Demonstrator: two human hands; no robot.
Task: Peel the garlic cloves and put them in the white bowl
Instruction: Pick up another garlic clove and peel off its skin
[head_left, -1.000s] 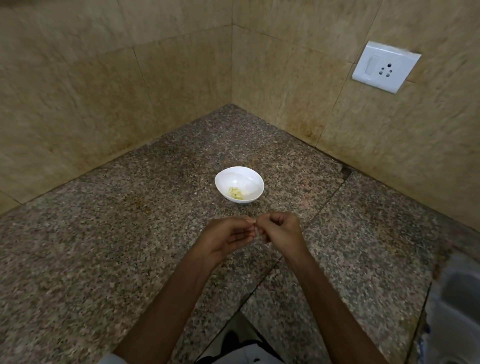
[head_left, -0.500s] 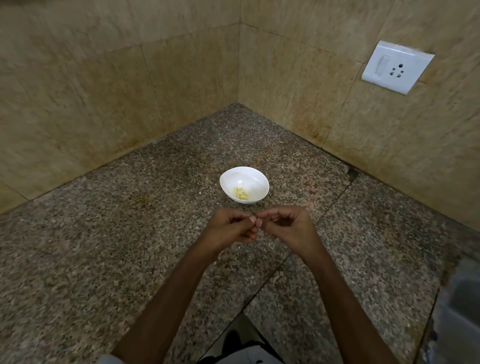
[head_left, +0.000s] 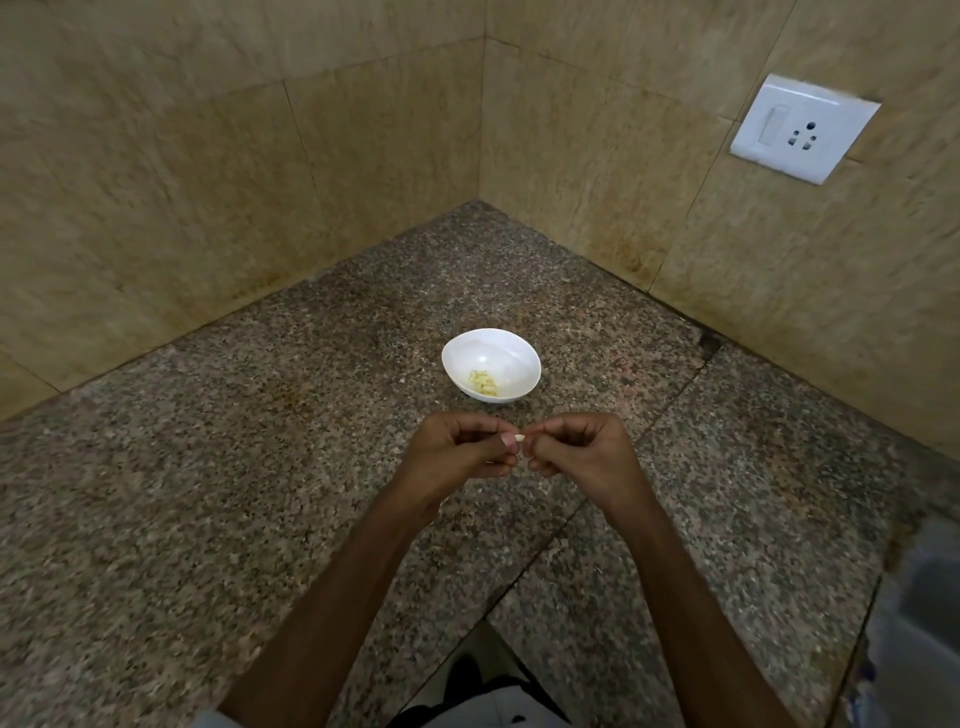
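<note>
Here, beige stone-look wall tiles (head_left: 208, 182), large and smooth with thin dark joints, stained brown along the foot where meeting the counter. Below, a speckled granite countertop (head_left: 208, 493), polished, grey-brown, cut in slabs with a dark seam running diagonally from the near middle toward the far right. High on the right wall, a white plastic switch-and-socket plate (head_left: 802, 129), rectangular, glossy, with one rocker and three round holes; no readable writing anywhere. At the near right edge, something pale and blurred, impossible to identify. Toward the far middle of the counter, a small white bowl (head_left: 511, 358), round, smooth and shiny, standing upright, with a few pale yellow peeled garlic pieces (head_left: 483, 383) heaped on its near side. Just near of the bowl, above the counter, left hand (head_left: 454, 460) and right hand (head_left: 582, 457), both curled tight, fingertips meeting. Pinched between them, a tiny whitish garlic clove (head_left: 518, 438), gripped by both thumbs and forefingers.
</note>
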